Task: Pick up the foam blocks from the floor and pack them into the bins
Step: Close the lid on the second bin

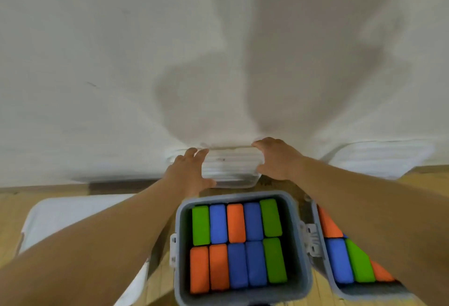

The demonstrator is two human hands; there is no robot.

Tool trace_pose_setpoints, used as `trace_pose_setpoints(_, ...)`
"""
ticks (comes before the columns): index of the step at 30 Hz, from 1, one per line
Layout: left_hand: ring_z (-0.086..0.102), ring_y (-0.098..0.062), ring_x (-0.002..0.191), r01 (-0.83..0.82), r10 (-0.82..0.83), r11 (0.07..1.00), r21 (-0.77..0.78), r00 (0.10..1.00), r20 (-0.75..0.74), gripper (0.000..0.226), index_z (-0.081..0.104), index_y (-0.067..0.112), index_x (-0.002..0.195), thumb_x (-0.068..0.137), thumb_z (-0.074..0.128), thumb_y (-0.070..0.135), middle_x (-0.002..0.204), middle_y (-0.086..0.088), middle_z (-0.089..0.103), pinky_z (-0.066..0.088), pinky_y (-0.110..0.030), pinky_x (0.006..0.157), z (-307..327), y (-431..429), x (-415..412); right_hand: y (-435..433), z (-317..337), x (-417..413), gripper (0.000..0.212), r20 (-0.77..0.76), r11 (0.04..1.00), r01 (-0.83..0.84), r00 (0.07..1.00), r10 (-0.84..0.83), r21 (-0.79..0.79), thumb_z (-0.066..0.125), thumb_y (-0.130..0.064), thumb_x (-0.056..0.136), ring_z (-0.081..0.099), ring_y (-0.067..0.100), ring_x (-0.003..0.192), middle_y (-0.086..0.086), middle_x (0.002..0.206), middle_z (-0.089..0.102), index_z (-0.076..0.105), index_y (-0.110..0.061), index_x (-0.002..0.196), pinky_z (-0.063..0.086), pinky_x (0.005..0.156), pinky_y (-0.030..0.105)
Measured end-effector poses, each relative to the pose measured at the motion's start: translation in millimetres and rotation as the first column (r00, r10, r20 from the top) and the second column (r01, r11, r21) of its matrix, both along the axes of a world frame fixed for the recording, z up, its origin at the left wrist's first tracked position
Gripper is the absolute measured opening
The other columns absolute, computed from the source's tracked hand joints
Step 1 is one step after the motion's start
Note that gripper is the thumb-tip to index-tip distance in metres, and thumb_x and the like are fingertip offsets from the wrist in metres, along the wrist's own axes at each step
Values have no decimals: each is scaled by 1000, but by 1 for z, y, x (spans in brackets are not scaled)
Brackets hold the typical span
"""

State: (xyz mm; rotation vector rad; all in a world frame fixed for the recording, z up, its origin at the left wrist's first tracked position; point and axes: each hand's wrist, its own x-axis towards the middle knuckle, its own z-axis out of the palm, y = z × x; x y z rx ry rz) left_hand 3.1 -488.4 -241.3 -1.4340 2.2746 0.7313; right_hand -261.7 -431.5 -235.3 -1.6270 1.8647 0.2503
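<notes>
Foam blocks in green, blue and orange stand packed in two rows inside a grey bin just below both hands, and more fill a second bin under the right forearm. The left hand lies spread against the left end of a white lid leaning on the wall, fingers fairly straight, thumb at its lower edge. The right hand curls round the lid's right end.
</notes>
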Motion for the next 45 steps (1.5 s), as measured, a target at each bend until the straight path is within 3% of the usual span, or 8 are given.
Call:
trace_pose_setpoints(13,47,-33,131,-229,231,973,34,958,-167,86,21,40,158,88,62,69,150,0,19,45,-44,111,-134,-6,-5,0,-153,14,67,-124,992,-128,984,127,-1,42,-42,103,54,30,122,8,144,55,9,-31,161,45,100,44)
trace_pose_setpoints(19,45,-24,136,-659,702,706,259,605,-374,66,39,29,153,97,53,60,155,-2,28,41,-36,109,-98,63,27,35,-84,63,76,224,996,41,974,-23,-79,72,-51,88,57,8,113,-12,128,62,36,-43,154,41,90,25)
trace_pose_setpoints(24,49,-23,120,-848,889,416,329,302,-345,70,41,32,151,92,64,61,160,-3,25,46,-29,88,-21,77,88,59,29,130,70,154,964,44,988,-4,-261,72,-63,81,56,3,103,-21,112,63,46,-48,144,46,88,26)
trace_pose_setpoints(28,60,-31,122,-800,949,245,548,82,-305,113,14,52,154,65,80,70,155,-4,40,50,-49,104,45,66,148,73,111,193,69,225,945,131,972,-64,-299,70,-67,81,59,1,95,-21,112,67,48,-46,143,53,88,31)
trace_pose_setpoints(32,71,-30,98,-658,931,142,740,-166,-326,112,8,48,157,81,84,18,126,-9,56,62,-47,86,130,45,205,79,180,274,64,333,926,236,934,-131,-296,70,-64,83,62,1,91,-20,112,68,50,-45,141,54,87,29)
trace_pose_setpoints(37,70,-38,95,-673,865,402,622,56,-498,103,23,45,155,73,63,-2,124,-9,60,63,-55,72,231,28,293,69,250,360,56,526,923,340,826,-201,-180,62,-68,87,64,-3,93,-19,100,70,52,-47,138,51,89,25)
trace_pose_setpoints(42,64,-17,109,-513,551,799,314,416,-723,95,37,49,153,83,61,-10,145,7,50,55,-28,74,345,9,378,29,331,414,66,490,874,333,862,-130,-354,66,-57,90,58,2,107,-15,136,55,41,-43,150,44,91,26)
trace_pose_setpoints(45,66,-5,88,-305,335,931,200,497,-800,89,44,43,150,81,67,-9,104,10,67,48,-22,72,415,-1,418,8,368,432,79,492,768,387,864,-108,-511,66,-56,90,44,14,137,-8,157,38,28,-41,157,37,114,38)
